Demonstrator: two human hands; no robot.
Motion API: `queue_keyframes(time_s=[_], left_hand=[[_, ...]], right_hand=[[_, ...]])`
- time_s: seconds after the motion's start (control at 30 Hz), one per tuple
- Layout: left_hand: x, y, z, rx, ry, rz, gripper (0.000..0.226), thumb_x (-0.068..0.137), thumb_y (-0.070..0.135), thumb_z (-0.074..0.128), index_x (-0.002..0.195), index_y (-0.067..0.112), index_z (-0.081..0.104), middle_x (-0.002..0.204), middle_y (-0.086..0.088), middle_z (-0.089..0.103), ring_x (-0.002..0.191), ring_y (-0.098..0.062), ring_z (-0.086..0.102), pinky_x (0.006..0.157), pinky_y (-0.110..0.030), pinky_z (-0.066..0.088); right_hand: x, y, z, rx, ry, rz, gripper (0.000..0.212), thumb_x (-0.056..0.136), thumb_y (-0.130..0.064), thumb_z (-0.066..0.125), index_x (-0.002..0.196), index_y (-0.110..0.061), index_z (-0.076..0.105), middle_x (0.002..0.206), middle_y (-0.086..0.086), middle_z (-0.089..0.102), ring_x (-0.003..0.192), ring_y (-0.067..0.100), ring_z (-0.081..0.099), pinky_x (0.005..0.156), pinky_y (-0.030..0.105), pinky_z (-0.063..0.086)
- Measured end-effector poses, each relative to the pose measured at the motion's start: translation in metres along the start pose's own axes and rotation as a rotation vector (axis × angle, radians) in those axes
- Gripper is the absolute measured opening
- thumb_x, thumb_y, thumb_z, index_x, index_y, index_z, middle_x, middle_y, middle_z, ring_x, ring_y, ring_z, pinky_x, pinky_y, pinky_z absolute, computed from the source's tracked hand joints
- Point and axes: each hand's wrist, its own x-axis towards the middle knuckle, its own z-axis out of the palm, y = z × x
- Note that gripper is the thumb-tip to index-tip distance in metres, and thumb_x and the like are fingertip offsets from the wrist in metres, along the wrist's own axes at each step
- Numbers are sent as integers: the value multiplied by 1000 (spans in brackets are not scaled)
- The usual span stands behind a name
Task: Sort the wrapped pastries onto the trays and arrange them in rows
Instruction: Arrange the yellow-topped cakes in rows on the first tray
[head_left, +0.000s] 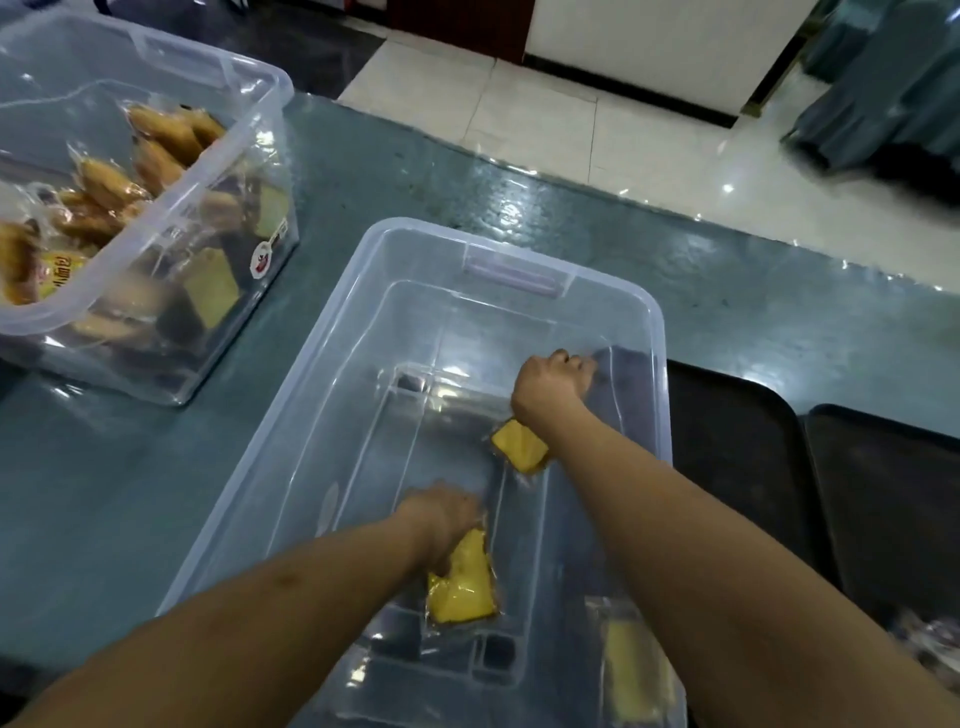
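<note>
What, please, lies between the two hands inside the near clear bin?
In the head view, only the bin's bare clear floor separates the left hand from the right hand; each hand grips its own wrapped yellow pastry.

Table (363, 171): 2 bins (519, 260), 2 trays (737, 467).

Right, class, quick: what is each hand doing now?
Left hand: grips a yellow wrapped pastry.
Right hand: fingers curled; contents cannot be told.
</note>
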Motion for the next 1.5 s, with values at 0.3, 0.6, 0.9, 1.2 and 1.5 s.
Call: queue_keyframes(time_s=[0.3, 0.6, 0.9, 1.2, 1.5], left_hand=[[-10, -42, -9, -220, 35, -205, 83, 79, 24, 83, 143, 13, 32, 136, -17, 55, 120, -35, 58, 93, -42, 49], [-17, -47, -61, -438, 453, -246, 55, 78, 26, 78, 124, 17, 51, 125, -14, 61, 110, -35, 60, 83, -34, 49], [-75, 2, -133, -724, 968, -212, 38, 61, 36, 75, 90, 23, 54, 81, -2, 62, 83, -33, 62, 71, -40, 51], [-130, 148, -162, -763, 1189, 11, 32, 73, 24, 80, 92, 24, 54, 82, 6, 65, 75, -20, 67, 65, -38, 54], [-91, 285, -114, -773, 836, 48, 43, 66, 30, 78, 100, 25, 52, 85, 6, 63, 75, -11, 61, 68, -33, 49]], right_hand=[[1, 0, 8, 257, -184, 46, 59, 89, -26, 70, 143, -12, 49, 145, 17, 50, 132, 37, 50, 104, 41, 43], [-35, 33, -57, 377, 348, -165, 23, 81, -32, 68, 102, -26, 59, 102, 4, 65, 111, 32, 51, 94, 45, 32], [-119, 148, -88, 1336, 765, -154, 32, 81, -19, 74, 98, -26, 49, 88, -13, 52, 77, -1, 50, 65, 16, 38], [-168, 295, 21, 1534, 748, 113, 23, 86, -21, 69, 105, -17, 57, 82, -11, 55, 68, 3, 50, 67, 26, 43], [-193, 370, 185, 1503, 348, 259, 15, 88, -23, 68, 95, -26, 56, 97, 7, 65, 84, 24, 62, 75, 42, 53]])
